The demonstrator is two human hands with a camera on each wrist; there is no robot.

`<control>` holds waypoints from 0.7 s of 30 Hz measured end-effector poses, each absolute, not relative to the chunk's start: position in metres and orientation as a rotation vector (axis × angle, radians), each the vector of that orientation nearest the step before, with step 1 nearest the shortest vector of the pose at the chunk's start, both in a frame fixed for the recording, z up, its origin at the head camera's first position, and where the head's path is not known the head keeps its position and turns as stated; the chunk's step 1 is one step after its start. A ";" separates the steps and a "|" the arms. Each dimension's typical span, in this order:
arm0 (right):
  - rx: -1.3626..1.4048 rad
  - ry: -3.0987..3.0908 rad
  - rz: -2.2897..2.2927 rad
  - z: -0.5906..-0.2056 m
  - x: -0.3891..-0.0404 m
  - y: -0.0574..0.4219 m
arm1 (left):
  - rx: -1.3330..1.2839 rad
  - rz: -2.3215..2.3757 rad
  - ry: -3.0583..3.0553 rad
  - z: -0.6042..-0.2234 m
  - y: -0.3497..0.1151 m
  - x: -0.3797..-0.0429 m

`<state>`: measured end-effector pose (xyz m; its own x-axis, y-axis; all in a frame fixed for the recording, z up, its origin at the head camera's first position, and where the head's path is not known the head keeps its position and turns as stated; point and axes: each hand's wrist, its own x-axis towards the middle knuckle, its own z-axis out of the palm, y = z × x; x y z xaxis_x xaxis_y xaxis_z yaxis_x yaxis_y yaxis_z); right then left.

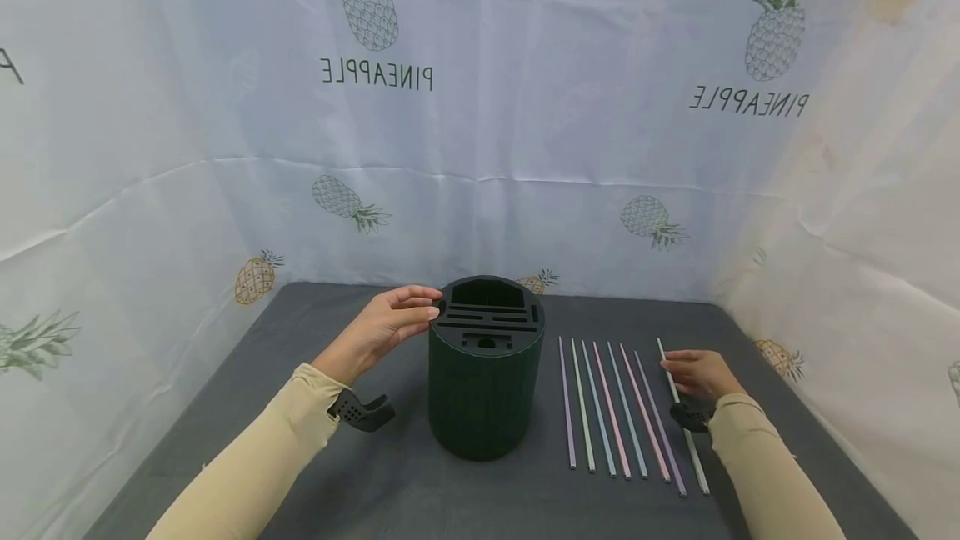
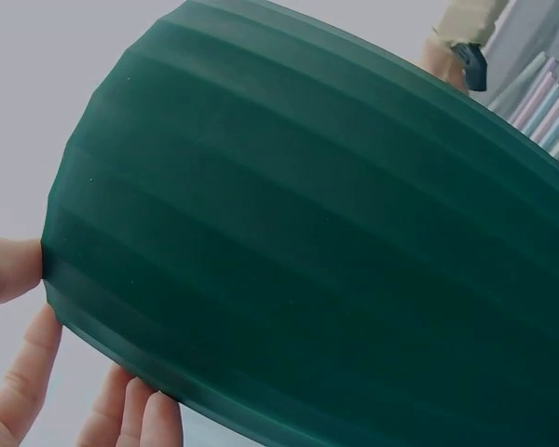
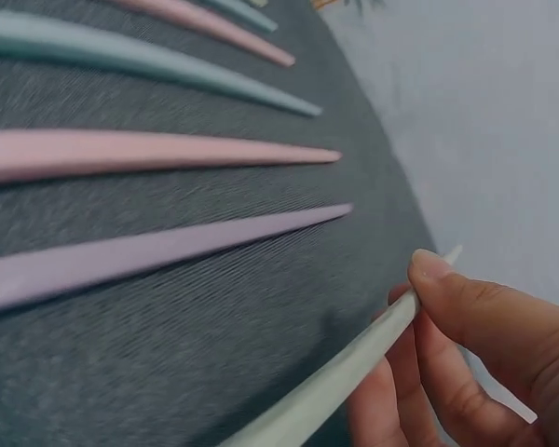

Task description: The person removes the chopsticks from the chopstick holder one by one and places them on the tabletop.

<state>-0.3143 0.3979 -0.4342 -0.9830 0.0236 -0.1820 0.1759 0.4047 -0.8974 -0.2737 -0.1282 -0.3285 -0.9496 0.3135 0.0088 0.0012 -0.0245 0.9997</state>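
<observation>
A tall dark green knife block (image 1: 483, 402) with a slotted black top (image 1: 491, 319) stands upright on the table. My left hand (image 1: 386, 327) touches the left side of its rim, fingers mostly straight; in the left wrist view the fingertips (image 2: 42, 321) meet the block's edge. Over at the right, my right hand (image 1: 701, 373) pinches a pale greenish-white chopstick (image 3: 349, 363) between thumb and fingers near its thin end. That thin end is raised off the table; whether the thick end still touches it, I cannot tell.
Several pastel chopsticks lie in a spaced row between the block and my right hand, among them a purple chopstick (image 1: 660, 423) and a pink chopstick (image 1: 645, 415). They rest on a dark grey tabletop (image 1: 487, 498). White pineapple-print curtains (image 1: 480, 123) surround the back and sides.
</observation>
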 end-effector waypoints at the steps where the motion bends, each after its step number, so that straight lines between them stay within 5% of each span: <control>1: 0.192 2.505 -1.636 -0.436 -0.314 0.397 | 0.334 2.076 2.025 -0.329 -0.128 -0.274; 21: 0.259 2.554 -1.508 -0.443 -0.316 0.385 | 0.345 2.077 2.027 -0.329 -0.129 -0.276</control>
